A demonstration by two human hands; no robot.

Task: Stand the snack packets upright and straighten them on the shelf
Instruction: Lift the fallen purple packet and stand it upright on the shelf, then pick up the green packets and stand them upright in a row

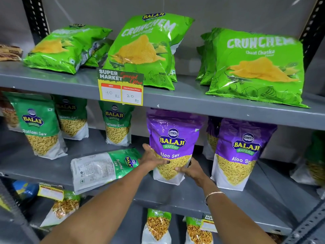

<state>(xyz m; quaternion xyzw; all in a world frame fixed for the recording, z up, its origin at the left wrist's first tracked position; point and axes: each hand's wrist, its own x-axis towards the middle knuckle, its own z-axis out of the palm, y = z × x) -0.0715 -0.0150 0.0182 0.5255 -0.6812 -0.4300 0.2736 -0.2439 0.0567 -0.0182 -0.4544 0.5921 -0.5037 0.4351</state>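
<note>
A purple Aloo Sev packet (pixel 173 138) stands upright on the middle shelf (pixel 184 194). My left hand (pixel 152 158) grips its lower left side and my right hand (pixel 190 169) grips its lower right side. Just left of it a green Ratlami Sev packet (pixel 103 169) lies flat on its back with its top toward my left hand. A second purple Aloo Sev packet (pixel 241 154) stands upright to the right. Three green Ratlami Sev packets (pixel 39 127) stand further left and back.
The top shelf (pixel 175 101) carries green Crunchem chip bags (pixel 258 67), some lying flat at the left (pixel 65 48). A yellow price tag (pixel 121 87) hangs from its edge. The bottom shelf holds Chana packets (pixel 157 226). Black slotted uprights (pixel 311 29) frame the rack.
</note>
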